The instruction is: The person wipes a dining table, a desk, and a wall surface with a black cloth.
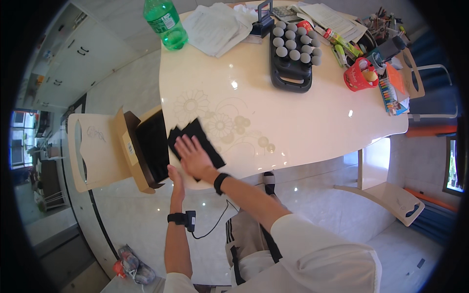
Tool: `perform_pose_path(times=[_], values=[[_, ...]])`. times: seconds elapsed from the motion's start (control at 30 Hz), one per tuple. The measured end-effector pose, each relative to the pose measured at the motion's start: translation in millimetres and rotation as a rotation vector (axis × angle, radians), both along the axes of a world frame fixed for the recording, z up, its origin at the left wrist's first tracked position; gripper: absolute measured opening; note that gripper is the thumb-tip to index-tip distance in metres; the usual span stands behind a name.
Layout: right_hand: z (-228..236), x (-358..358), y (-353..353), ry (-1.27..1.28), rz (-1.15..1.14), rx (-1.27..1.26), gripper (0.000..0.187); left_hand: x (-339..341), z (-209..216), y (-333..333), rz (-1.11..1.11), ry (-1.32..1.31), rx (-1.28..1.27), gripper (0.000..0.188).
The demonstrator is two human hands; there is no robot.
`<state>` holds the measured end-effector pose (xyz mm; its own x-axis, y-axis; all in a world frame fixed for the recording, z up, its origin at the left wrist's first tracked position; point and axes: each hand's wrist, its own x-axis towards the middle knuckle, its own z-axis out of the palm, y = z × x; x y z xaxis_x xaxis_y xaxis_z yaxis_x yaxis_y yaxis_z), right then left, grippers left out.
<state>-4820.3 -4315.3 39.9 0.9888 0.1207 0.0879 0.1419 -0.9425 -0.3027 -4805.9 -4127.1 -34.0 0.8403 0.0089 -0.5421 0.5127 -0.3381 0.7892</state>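
Observation:
My right hand (194, 158) lies flat with its fingers stretched out on a folded black cloth (207, 146). The cloth rests on the left corner of the cream, glossy table (288, 132). Just below that corner, my left hand (177, 177) is held up at the table's edge; its fingers look straight, though they are partly hidden. Beside it, an open cardboard box (131, 151) with a black inside sits on a cream chair (95, 151).
A green bottle (166, 24) and papers (215, 27) occupy the table's far left. Farther right are a black rack of grey knobs (293, 53), a red cup (359, 75) and pens (388, 95). Another chair (383, 188) stands right. A cable (215, 229) hangs from my left wristband.

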Motion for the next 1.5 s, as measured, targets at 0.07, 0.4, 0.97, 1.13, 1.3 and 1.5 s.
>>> perform_pose_path(times=[0.07, 0.4, 0.97, 1.13, 1.3, 1.5], values=[[-4.8, -21.5, 10.1, 0.028, 0.107, 0.021, 0.061, -13.7, 21.9, -23.9, 0.032, 0.002, -0.231, 0.099], [1.9, -127.5, -245.7, 0.007, -0.356, -0.109, 0.060, -16.4, 36.0, -27.9, 0.067, -0.070, -0.204, 0.094], [-35.0, -118.4, -214.1, 0.045, -0.881, -0.411, 0.057, -16.5, 42.9, -29.5, 0.137, 0.017, -0.481, 0.091], [-8.0, -61.6, 20.3, -0.046, -0.340, -0.069, 0.063, -25.4, 52.5, -24.9, 0.180, 0.002, -0.558, 0.093], [-8.1, -81.7, 108.7, -0.004, 0.026, -0.078, 0.063, -50.5, 44.9, 18.5, 0.250, 0.125, -0.513, 0.063], [-12.7, -110.0, 37.9, -0.105, 0.268, -0.062, 0.063, -91.6, 67.9, -11.6, 0.212, 0.284, -0.675, 0.054]])
